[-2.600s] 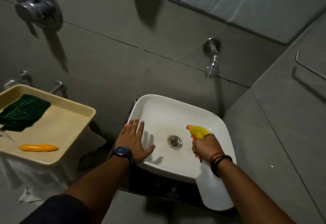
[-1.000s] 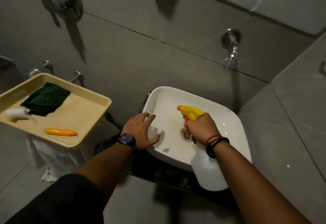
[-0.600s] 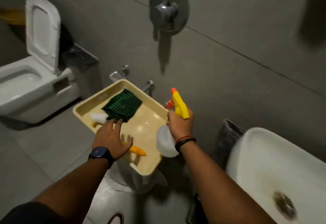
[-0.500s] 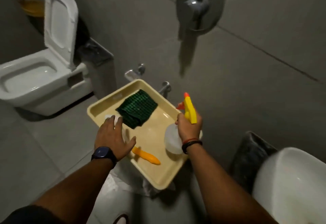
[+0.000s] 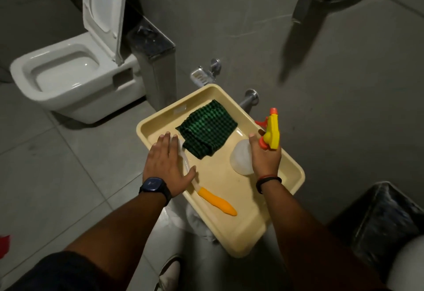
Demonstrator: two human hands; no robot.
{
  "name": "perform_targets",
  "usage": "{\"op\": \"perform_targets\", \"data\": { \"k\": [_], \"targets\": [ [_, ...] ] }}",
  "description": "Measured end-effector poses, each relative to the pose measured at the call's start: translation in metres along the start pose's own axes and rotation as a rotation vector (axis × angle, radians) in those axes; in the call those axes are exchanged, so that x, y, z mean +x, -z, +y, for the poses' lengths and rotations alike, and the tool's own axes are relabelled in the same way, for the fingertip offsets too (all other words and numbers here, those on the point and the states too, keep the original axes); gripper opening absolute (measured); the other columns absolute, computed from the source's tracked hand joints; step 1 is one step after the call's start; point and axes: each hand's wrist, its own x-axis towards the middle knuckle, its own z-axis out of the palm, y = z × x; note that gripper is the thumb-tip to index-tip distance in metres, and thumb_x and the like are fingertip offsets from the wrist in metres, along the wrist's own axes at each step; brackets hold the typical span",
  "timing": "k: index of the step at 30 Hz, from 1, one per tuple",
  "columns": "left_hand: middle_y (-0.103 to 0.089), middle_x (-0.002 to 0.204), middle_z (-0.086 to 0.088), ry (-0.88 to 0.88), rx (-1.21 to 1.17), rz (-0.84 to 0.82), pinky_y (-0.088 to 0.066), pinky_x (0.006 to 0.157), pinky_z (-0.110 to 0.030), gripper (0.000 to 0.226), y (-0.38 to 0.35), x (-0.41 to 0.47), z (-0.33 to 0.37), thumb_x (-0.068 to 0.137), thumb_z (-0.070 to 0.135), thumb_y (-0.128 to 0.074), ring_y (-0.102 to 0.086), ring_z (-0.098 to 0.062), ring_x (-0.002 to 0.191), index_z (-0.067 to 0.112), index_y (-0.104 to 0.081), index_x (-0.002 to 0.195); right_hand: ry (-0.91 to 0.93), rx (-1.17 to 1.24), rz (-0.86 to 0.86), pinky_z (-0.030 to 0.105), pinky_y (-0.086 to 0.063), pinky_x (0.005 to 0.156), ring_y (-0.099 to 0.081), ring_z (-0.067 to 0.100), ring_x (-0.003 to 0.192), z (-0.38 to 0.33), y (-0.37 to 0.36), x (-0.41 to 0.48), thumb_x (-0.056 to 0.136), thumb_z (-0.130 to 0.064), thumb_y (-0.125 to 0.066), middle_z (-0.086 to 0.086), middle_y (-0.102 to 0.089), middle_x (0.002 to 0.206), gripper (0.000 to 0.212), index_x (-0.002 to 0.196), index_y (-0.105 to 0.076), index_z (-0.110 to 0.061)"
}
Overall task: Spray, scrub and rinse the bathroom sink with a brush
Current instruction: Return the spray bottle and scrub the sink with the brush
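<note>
A cream tray (image 5: 247,240) sits in the middle of the view. In it lie a brush with an orange handle (image 5: 215,201) and a folded green checked cloth (image 5: 206,128). My left hand (image 5: 167,164) hovers flat over the brush's white head, fingers spread, holding nothing. My right hand (image 5: 266,160) grips the neck of a white spray bottle with a yellow trigger head (image 5: 271,131), its body low over the tray's right side. Only a sliver of the white sink (image 5: 410,265) shows at the bottom right edge.
A white toilet (image 5: 68,79) with its lid up stands at the left. Chrome wall fittings (image 5: 206,73) stick out behind the tray. A dark bin (image 5: 385,217) stands between the tray and the sink. Grey floor tiles lie at the left, and my shoe (image 5: 169,274) shows below.
I turned from the sink to the tray at the left. My right hand carried the spray bottle over the tray, and my left hand left the sink rim and reached over the brush.
</note>
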Motion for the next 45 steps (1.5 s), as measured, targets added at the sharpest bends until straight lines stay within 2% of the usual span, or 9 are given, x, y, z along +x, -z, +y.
{"op": "perform_targets", "data": {
  "k": [3, 6, 11, 16, 21, 27, 33, 39, 45],
  "targets": [
    [-0.016, 0.155, -0.017, -0.009, 0.008, -0.015, -0.015, 0.114, -0.047, 0.1, 0.002, 0.0, 0.001, 0.073, 0.066, -0.047, -0.013, -0.033, 0.142, 0.008, -0.013, 0.147, -0.022, -0.118, 0.038, 0.041, -0.037, 0.104, -0.047, 0.026, 0.121, 0.008, 0.011, -0.023, 0.078, -0.033, -0.071, 0.008, -0.051, 0.133, 0.066, 0.133, -0.039, -0.017],
    [-0.015, 0.156, -0.018, -0.015, 0.012, -0.023, -0.015, 0.115, -0.047, 0.1, 0.003, 0.0, 0.001, 0.074, 0.064, -0.052, -0.012, -0.033, 0.142, 0.007, -0.012, 0.147, 0.044, -0.38, 0.201, 0.048, -0.04, 0.096, -0.047, 0.034, 0.112, 0.025, 0.017, -0.06, 0.074, -0.03, -0.068, 0.014, -0.053, 0.122, 0.052, 0.119, -0.046, -0.012],
    [-0.013, 0.156, -0.017, -0.003, 0.032, -0.016, -0.012, 0.115, -0.046, 0.098, 0.002, -0.003, 0.003, 0.077, 0.064, -0.05, -0.011, -0.032, 0.143, 0.007, -0.011, 0.147, 0.226, -0.978, -0.642, 0.045, -0.044, 0.087, -0.048, 0.029, 0.102, 0.063, 0.013, -0.098, 0.076, -0.037, -0.062, 0.008, -0.052, 0.113, 0.047, 0.117, -0.044, -0.023],
    [-0.009, 0.157, -0.015, -0.026, 0.053, -0.014, -0.007, 0.115, -0.043, 0.098, 0.009, -0.008, 0.005, 0.079, 0.069, -0.042, -0.006, -0.031, 0.144, 0.008, -0.008, 0.148, 0.365, -1.101, -0.777, 0.045, -0.045, 0.077, -0.053, 0.038, 0.093, 0.058, 0.0, -0.094, 0.08, -0.007, -0.051, 0.017, -0.053, 0.108, 0.036, 0.114, -0.041, -0.012],
    [-0.018, 0.155, -0.017, -0.055, 0.063, 0.004, -0.01, 0.115, -0.045, 0.097, 0.044, -0.033, 0.023, 0.076, 0.072, -0.034, -0.012, -0.034, 0.142, 0.009, -0.018, 0.147, 0.266, -0.95, -0.528, 0.039, -0.041, 0.065, -0.059, 0.04, 0.082, 0.023, 0.036, -0.111, 0.081, -0.031, -0.048, 0.016, -0.064, 0.09, 0.022, 0.094, -0.047, -0.014],
    [-0.053, 0.125, -0.021, -0.187, 0.017, 0.096, -0.041, 0.091, -0.05, 0.079, 0.104, -0.094, 0.103, 0.072, 0.067, -0.036, -0.046, -0.039, 0.113, 0.007, -0.052, 0.122, -0.088, -0.6, -0.309, 0.036, -0.046, 0.076, -0.061, 0.035, 0.094, -0.033, 0.147, -0.144, 0.075, -0.065, -0.042, 0.014, -0.068, 0.097, 0.059, 0.086, -0.065, -0.012],
    [-0.058, 0.119, -0.021, -0.54, 0.016, 0.069, -0.044, 0.087, -0.046, 0.062, 0.126, -0.173, 0.223, 0.078, 0.053, -0.048, -0.052, -0.039, 0.107, 0.006, -0.057, 0.117, -0.013, -0.542, -0.119, 0.033, -0.036, 0.055, -0.053, 0.028, 0.064, -0.064, 0.31, -0.208, 0.077, -0.073, -0.032, 0.0, -0.055, 0.058, 0.064, 0.05, -0.049, -0.017],
    [-0.049, 0.135, -0.017, -0.79, -0.071, -0.061, -0.037, 0.1, -0.042, 0.072, 0.102, -0.236, 0.349, 0.078, 0.061, -0.04, -0.046, -0.033, 0.122, 0.009, -0.05, 0.128, -0.135, -0.696, 0.255, 0.035, -0.046, 0.065, -0.059, 0.031, 0.072, -0.045, 0.481, -0.267, 0.071, -0.078, -0.025, 0.008, -0.067, 0.075, 0.073, 0.064, -0.06, -0.015],
    [-0.009, 0.158, -0.013, -0.641, -0.03, -0.194, -0.007, 0.116, -0.04, 0.089, 0.046, -0.257, 0.4, 0.082, 0.064, -0.039, -0.004, -0.027, 0.144, 0.008, -0.014, 0.147, -0.362, -0.972, 0.091, 0.035, -0.044, 0.077, -0.059, 0.033, 0.096, -0.002, 0.527, -0.284, 0.081, -0.066, -0.035, 0.016, -0.065, 0.111, 0.065, 0.104, -0.061, -0.011]
  ]
}}
